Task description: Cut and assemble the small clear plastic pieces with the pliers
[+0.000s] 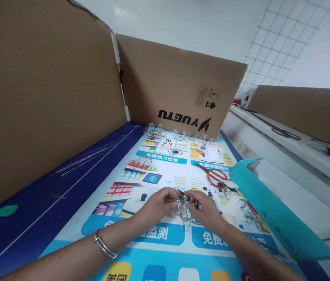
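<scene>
Cardboard walls (65, 86) stand round a table covered by a bright printed poster (153, 234). Over its near middle the left hand (160, 203) and right hand (204, 208) meet, the fingertips of both pinched onto a small clear piece (183, 208) with a dark bit at its top, held just above the poster between them. Silver bangles (105, 245) ring the left wrist; red-handled scissors (216, 176) lie just beyond the right hand, beside a tilted teal sheet (270, 210), and more clear bits (182, 134) lie along the far wall
</scene>
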The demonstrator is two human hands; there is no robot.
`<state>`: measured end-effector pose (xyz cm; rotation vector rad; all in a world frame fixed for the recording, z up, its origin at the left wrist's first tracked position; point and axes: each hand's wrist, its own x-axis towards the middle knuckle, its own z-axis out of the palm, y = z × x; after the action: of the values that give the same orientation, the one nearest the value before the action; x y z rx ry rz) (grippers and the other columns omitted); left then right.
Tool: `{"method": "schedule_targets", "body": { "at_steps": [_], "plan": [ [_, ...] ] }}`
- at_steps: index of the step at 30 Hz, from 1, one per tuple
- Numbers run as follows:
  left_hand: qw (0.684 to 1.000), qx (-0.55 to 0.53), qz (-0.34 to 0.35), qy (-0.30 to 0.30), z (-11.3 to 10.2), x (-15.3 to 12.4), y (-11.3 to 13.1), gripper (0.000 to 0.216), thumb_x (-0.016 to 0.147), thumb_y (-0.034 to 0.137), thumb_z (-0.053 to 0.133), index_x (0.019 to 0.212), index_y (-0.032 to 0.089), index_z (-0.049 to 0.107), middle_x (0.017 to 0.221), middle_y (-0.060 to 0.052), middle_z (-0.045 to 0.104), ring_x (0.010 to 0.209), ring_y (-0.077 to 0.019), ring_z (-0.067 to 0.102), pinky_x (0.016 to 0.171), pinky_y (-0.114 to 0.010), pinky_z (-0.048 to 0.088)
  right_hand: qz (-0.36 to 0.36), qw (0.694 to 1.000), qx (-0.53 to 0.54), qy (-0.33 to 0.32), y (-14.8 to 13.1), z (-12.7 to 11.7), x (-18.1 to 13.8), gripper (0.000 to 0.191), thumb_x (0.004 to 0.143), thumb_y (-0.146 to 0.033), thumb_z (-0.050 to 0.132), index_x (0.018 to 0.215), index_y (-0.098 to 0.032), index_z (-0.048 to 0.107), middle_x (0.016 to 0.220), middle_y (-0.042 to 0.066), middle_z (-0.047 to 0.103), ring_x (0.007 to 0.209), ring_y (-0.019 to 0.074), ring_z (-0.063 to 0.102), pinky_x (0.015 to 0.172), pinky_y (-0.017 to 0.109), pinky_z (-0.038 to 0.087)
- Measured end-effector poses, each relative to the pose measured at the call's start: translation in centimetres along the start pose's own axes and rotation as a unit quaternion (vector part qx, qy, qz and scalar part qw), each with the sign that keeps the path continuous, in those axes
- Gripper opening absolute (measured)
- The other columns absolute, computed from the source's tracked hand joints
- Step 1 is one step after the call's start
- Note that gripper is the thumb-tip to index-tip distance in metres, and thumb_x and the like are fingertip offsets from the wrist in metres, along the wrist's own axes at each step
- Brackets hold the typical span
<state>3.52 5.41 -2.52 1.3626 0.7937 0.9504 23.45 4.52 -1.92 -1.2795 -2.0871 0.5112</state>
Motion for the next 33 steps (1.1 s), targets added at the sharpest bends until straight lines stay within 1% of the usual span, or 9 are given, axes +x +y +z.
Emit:
{"method": "schedule_targets", "body": {
  "at_steps": [5, 10, 13, 21, 27, 30, 33],
  "plan": [
    [0.999, 0.051, -0.017, 0.01, 0.1, -0.2, 0.0, 0.012, 0.074, 0.018, 0.056, 0.084, 0.016, 0.051, 0.073, 0.001, 0.054, 0.063, -0.0105, 0.053, 0.058, -0.023, 0.042, 0.016, 1.0, 0.021, 0.003, 0.2, 0.1, 0.0, 0.034, 0.073, -0.019, 0.054, 0.107, -0.024, 0.056, 0.081, 0.001, 0.058, 0.074, 0.0146, 0.053, 0.07, 0.027, 0.043],
    [0.999, 0.037, -0.039, 0.004, 0.3, -0.2, 0.3, 0.012, 0.073, 0.019, 0.056, 0.083, 0.017, 0.049, 0.067, 0.003, 0.052, 0.055, -0.0077, 0.049, 0.05, -0.018, 0.039, 0.032, 0.999, 0.038, 0.001, -0.3, 0.1, -0.1, 0.032, 0.073, -0.019, 0.054, 0.105, -0.023, 0.057, 0.08, 0.0, 0.057, 0.072, 0.0136, 0.053, 0.068, 0.025, 0.043],
    [0.998, 0.03, -0.048, -0.007, 0.3, -0.2, 0.3, 0.014, 0.073, 0.02, 0.057, 0.084, 0.017, 0.049, 0.064, 0.005, 0.051, 0.051, -0.0069, 0.048, 0.048, -0.018, 0.038, 0.037, 0.998, 0.045, -0.007, -0.9, -0.1, -0.2, 0.032, 0.074, -0.019, 0.054, 0.105, -0.023, 0.056, 0.079, 0.0, 0.056, 0.072, 0.0133, 0.052, 0.068, 0.025, 0.042],
    [0.998, 0.046, -0.047, 0.004, 0.2, -0.4, 0.6, 0.015, 0.075, 0.026, 0.058, 0.082, 0.015, 0.05, 0.067, 0.003, 0.055, 0.05, -0.0065, 0.048, 0.048, -0.018, 0.038, 0.044, 0.997, 0.055, -0.017, -1.5, -0.4, -0.5, 0.038, 0.068, -0.017, 0.058, 0.106, -0.023, 0.056, 0.079, -0.001, 0.054, 0.071, 0.0124, 0.049, 0.067, 0.024, 0.04],
    [0.997, 0.048, -0.049, 0.022, 0.1, -0.8, 1.1, 0.015, 0.075, 0.028, 0.057, 0.08, 0.015, 0.049, 0.063, 0.003, 0.055, 0.049, -0.0071, 0.05, 0.046, -0.017, 0.036, 0.071, 0.996, 0.057, -0.025, -1.8, -0.4, -0.7, 0.033, 0.069, -0.024, 0.061, 0.102, -0.023, 0.057, 0.067, -0.004, 0.047, 0.059, 0.0102, 0.045, 0.055, 0.021, 0.037],
    [0.997, 0.045, -0.052, 0.031, -0.1, -0.9, 1.3, 0.016, 0.075, 0.028, 0.058, 0.079, 0.015, 0.049, 0.063, 0.002, 0.056, 0.049, -0.0076, 0.05, 0.045, -0.017, 0.035, 0.077, 0.995, 0.061, -0.032, -2.0, -0.4, -0.7, 0.031, 0.07, -0.027, 0.061, 0.101, -0.023, 0.057, 0.065, -0.005, 0.046, 0.058, 0.0101, 0.044, 0.054, 0.021, 0.036],
    [0.998, 0.033, -0.051, 0.028, 0.0, -1.1, 1.6, 0.016, 0.074, 0.028, 0.059, 0.078, 0.015, 0.05, 0.066, 0.001, 0.057, 0.051, -0.0078, 0.051, 0.047, -0.018, 0.038, 0.078, 0.994, 0.064, -0.035, -2.1, -0.6, -0.7, 0.033, 0.07, -0.028, 0.061, 0.102, -0.022, 0.056, 0.068, -0.004, 0.048, 0.06, 0.0106, 0.045, 0.055, 0.021, 0.036]
  ]
}}
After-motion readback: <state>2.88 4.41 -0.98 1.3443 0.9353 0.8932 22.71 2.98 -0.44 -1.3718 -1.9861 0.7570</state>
